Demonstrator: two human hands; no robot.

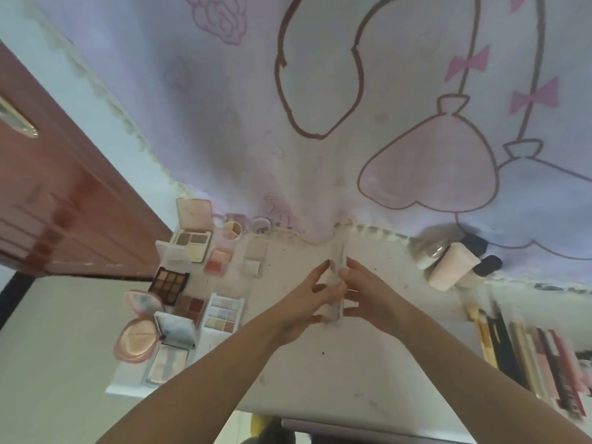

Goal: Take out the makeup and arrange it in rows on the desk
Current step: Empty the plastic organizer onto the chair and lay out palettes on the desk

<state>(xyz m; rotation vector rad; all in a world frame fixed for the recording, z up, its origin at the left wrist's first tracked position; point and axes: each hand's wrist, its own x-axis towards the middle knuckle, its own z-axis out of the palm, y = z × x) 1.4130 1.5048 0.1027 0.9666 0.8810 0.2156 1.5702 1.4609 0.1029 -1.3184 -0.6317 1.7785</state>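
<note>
A: Where's the piece in play right now?

B: Mid-surface, between the two hands. It's a pale, translucent case [339, 283], long and narrow, blurred enough that I can't say what kind of makeup it is. Its long axis runs near to far, the far end pointing at the printed cloth [320, 107] hanging behind the surface [368, 363].

A: And the hands?

B: The left hand [307, 302] holds the case's left side, fingers curled onto it; the right hand [368, 293] pinches its right side. Both are in contact, so neither is nearer. Whether the case rests on the surface or is lifted just off it, I cannot tell.

A: What's already laid out?

B: On the left, palettes in rough rows: an open compact [193, 232] far left, a dark eyeshadow palette [169, 283] nearer, a pastel palette [224, 310] beside it, and a round pink compact [136, 338] at the near left. On the right, a row of brushes and pencils [528, 357], and a pink bottle [451, 267] lying far right.

A: So the next move?

B: My guess is it goes left, to the bare patch beside the palettes. Its near-to-far lie already matches their columns, so a sideways slide without turning should do.
</note>
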